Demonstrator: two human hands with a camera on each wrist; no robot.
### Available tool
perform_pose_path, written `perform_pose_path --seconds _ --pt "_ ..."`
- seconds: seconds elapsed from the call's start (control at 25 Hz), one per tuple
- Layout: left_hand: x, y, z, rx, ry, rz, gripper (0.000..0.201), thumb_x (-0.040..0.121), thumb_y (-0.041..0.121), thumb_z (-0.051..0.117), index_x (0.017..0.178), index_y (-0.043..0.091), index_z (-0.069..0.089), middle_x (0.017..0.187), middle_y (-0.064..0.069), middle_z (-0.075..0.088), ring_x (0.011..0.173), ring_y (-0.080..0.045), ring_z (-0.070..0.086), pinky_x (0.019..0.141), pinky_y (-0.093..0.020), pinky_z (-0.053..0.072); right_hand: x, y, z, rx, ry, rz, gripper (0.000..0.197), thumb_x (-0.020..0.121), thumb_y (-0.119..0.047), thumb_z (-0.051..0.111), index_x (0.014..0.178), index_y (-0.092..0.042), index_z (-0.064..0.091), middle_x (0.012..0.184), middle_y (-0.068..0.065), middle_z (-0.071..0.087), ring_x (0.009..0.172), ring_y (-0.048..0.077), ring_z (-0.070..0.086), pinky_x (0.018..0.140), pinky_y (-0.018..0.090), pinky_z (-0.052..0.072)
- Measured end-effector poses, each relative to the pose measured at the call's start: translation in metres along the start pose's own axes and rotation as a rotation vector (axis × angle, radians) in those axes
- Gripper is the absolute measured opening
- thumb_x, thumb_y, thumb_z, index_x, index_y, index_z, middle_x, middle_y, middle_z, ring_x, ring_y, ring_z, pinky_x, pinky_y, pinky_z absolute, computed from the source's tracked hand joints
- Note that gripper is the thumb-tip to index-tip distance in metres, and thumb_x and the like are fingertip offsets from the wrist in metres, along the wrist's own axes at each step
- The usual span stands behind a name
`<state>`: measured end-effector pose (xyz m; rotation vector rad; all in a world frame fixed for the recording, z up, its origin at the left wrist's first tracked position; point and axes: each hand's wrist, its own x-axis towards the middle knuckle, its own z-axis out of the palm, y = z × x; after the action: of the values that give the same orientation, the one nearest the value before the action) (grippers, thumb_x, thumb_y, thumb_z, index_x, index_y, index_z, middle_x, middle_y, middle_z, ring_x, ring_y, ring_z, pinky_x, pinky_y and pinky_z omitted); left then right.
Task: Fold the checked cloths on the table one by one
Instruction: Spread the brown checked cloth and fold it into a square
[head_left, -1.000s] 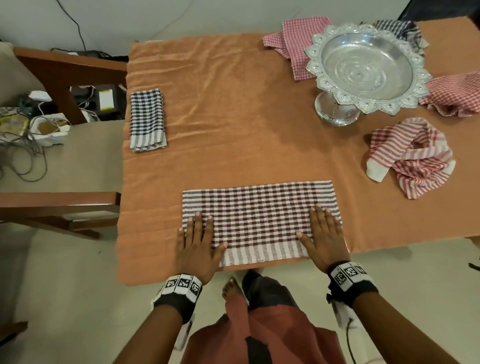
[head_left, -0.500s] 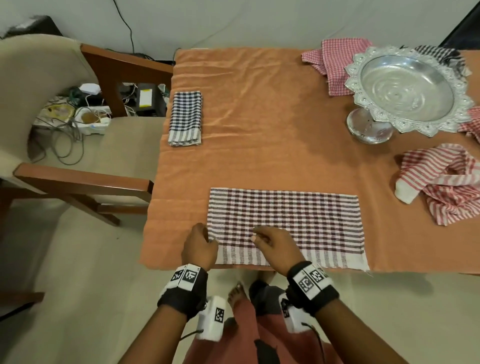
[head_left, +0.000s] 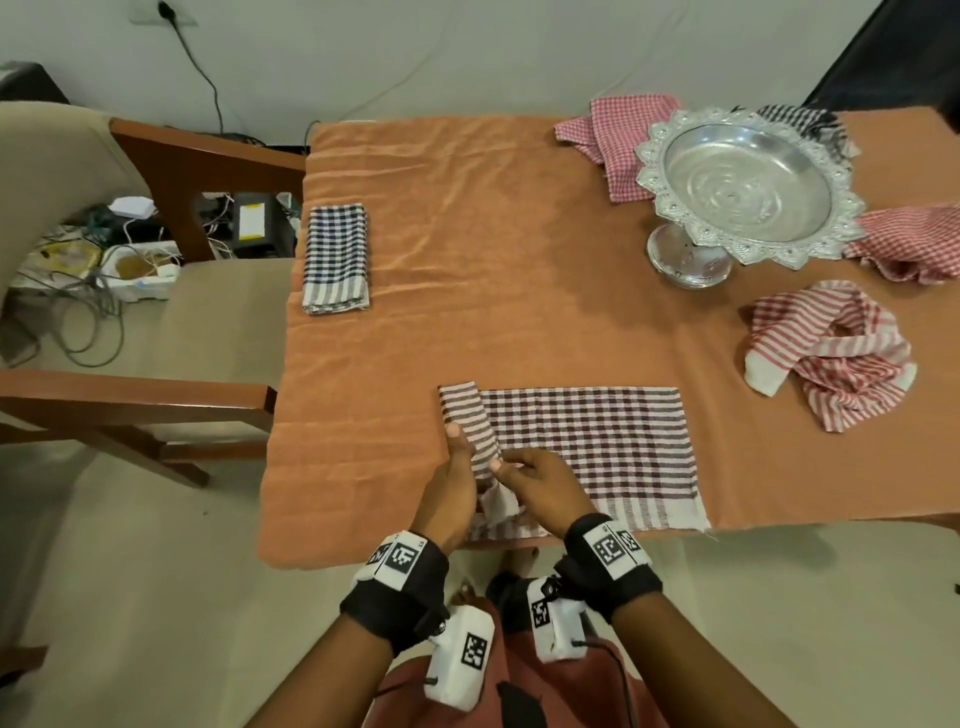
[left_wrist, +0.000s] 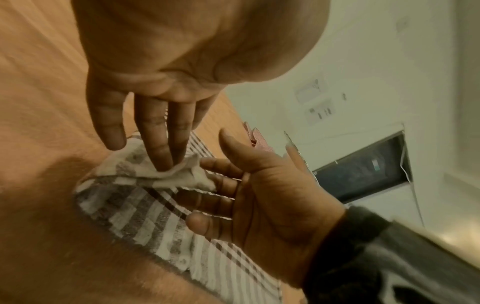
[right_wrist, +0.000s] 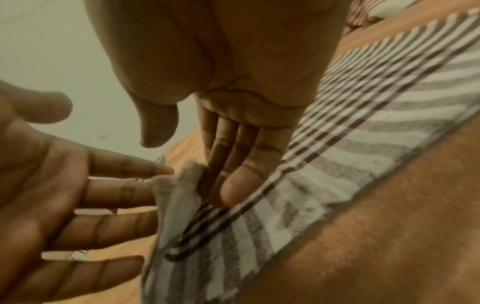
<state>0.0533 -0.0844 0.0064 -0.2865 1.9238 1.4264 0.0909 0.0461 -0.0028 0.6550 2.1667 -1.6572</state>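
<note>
A brown-and-white checked cloth (head_left: 587, 447) lies in a long rectangle near the front edge of the orange-covered table (head_left: 467, 260). Its left end is turned up and over to the right as a narrow strip. My left hand (head_left: 452, 483) and right hand (head_left: 540, 483) meet at the near left corner. In the left wrist view my left hand (left_wrist: 155, 148) touches the raised white edge of the cloth (left_wrist: 145, 216) with straight fingers. In the right wrist view my right hand (right_wrist: 228, 164) also has straight fingers, set against the flap of the cloth (right_wrist: 337, 154).
A folded blue checked cloth (head_left: 336, 258) lies at the table's left edge. A silver footed bowl (head_left: 748, 182) stands at the back right among red checked cloths (head_left: 613, 140). A crumpled red striped cloth (head_left: 826, 353) lies right. A wooden chair (head_left: 135, 400) stands left.
Both hands left the cloth's near edge, where they lay flat and wide apart, and came together at its left end. That end has risen and turned over to the right.
</note>
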Motion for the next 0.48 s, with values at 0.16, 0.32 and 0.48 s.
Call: perform_pose_path --seconds 0.16,0.32,0.48 --pt "-0.001 0.001 0.016 -0.077 -0.083 -0.041 0.087 0.064 0.095 0.011 0.121 0.043 0.052 0.114 0.001 0.064 0.103 -0.025 0.066 0.087 -0.048 0.055 0.0 0.019 -0.003 0.007 -0.002 0.116 0.048 0.086 -0.031 0.069 0.129 -0.013 0.055 0.108 0.005 0.068 0.091 0.011 0.065 0.073 0.023 0.054" --pt "0.004 -0.003 0.009 -0.156 -0.028 -0.097 0.041 0.093 0.067 0.025 0.107 0.038 0.052 0.102 -0.003 0.066 0.089 -0.027 0.068 0.076 -0.049 0.058 -0.001 0.028 0.002 0.076 -0.004 0.194 0.045 0.079 -0.018 0.077 0.115 -0.022 0.051 0.089 0.011 0.067 0.075 0.021 0.07 0.057 0.029 0.057" --pt "0.018 -0.001 -0.013 0.355 0.1 0.146 0.028 0.096 0.038 0.044 0.1 0.021 0.065 0.094 -0.005 0.071 0.077 -0.024 0.067 0.07 -0.043 0.058 0.0 0.03 0.007 0.099 0.042 0.254 0.039 0.078 -0.002 0.075 0.108 -0.012 0.053 0.076 0.009 0.062 0.057 0.018 0.067 0.052 0.032 0.058"
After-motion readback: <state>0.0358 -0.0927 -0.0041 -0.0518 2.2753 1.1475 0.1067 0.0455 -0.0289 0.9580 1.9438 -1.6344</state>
